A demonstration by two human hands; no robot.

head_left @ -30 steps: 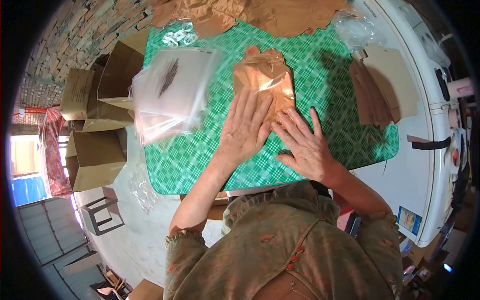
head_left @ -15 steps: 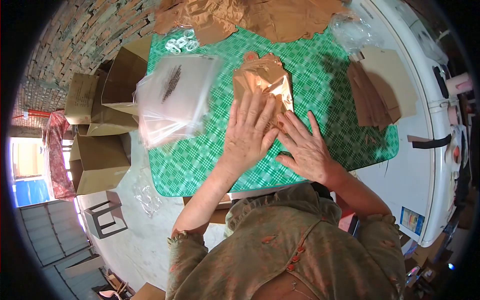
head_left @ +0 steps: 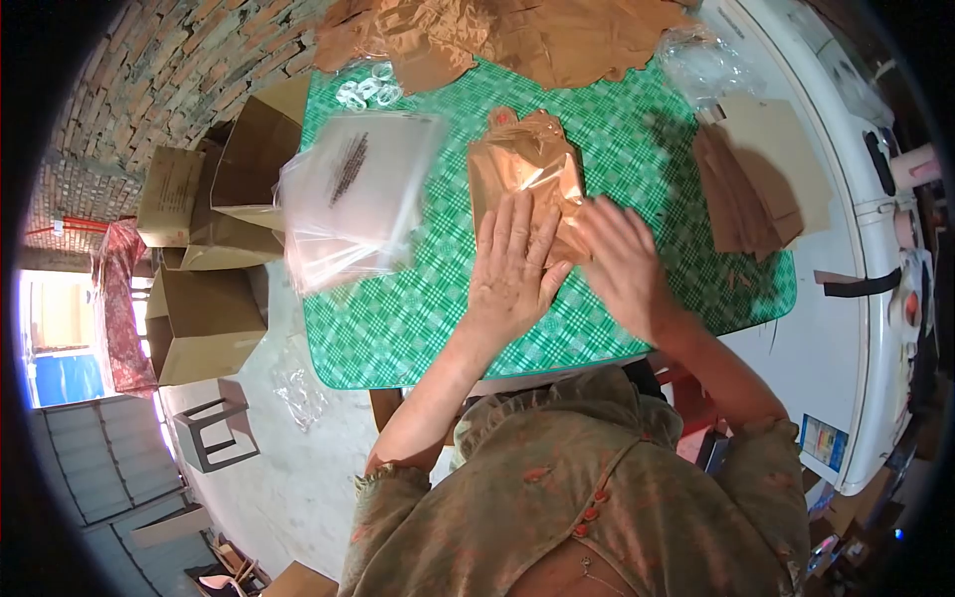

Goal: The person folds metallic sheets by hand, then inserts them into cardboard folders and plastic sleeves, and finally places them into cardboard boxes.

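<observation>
A folded, shiny copper-coloured foil piece [head_left: 527, 164], which looks like a flat foil balloon, lies on the green checked tablecloth [head_left: 388, 343]. It has a small round tab with a red mark at its far end. My left hand [head_left: 512, 274] rests palm down on the near part of the foil, fingers stretched out. At the foil's right edge is my right hand [head_left: 627, 274], its fingers extended and slightly blurred. Both hands cover the near end of the foil.
Clear plastic bags [head_left: 358, 189] lie in a stack at the left, near white rings [head_left: 370, 90]. More copper foil [head_left: 557, 40] is spread along the far edge. Brown card pieces [head_left: 741, 189] and crumpled clear plastic [head_left: 701, 65] sit at the right. Open cardboard boxes [head_left: 214, 318] stand left of the table.
My left hand has slid slightly right and nearer to me over the foil. My right hand has turned, its fingers now closer together along the foil's right edge.
</observation>
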